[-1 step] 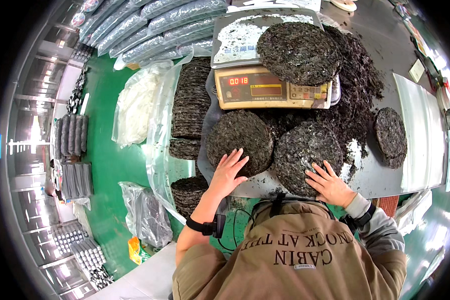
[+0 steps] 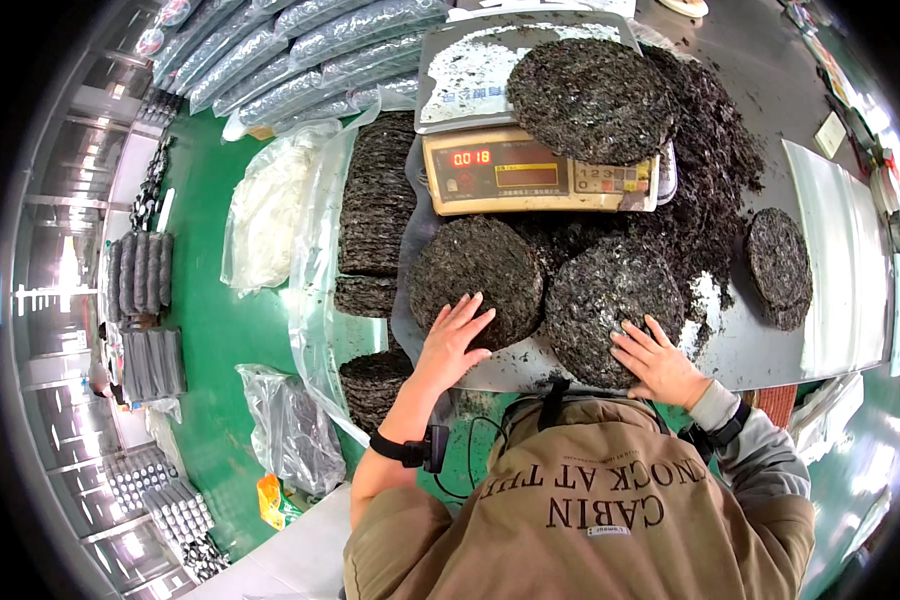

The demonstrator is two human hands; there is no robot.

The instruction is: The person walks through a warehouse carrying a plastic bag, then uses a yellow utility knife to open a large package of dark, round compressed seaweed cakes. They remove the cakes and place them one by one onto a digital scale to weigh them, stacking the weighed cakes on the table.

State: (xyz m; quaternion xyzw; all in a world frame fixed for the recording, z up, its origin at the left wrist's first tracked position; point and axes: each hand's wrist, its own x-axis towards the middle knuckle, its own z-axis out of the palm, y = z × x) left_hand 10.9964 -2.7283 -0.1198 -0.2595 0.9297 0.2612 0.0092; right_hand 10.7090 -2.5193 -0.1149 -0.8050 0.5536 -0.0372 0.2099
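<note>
My left hand [image 2: 454, 340] lies with spread fingers on the lower left part of a round, flat, dark cake of dried seaweed [image 2: 475, 265]. Beside it, my right hand [image 2: 662, 362] rests, fingers stretched out, on the lower right of a second seaweed cake [image 2: 606, 290]. Both cakes lie flat near the table's front edge. Just beyond them stands a beige digital scale [image 2: 495, 175] with a lit red display. Another seaweed cake [image 2: 590, 100] sits on its right side, covering part of the pan and keypad.
Loose dark seaweed [image 2: 720, 150] is heaped right of the scale. Farther right lie one more cake [image 2: 780, 270] and clear plastic sheets [image 2: 840, 260]. On the left, a clear bag holds stacked cakes [image 2: 378, 190]. Filled bags [image 2: 320, 45] are piled at the back left.
</note>
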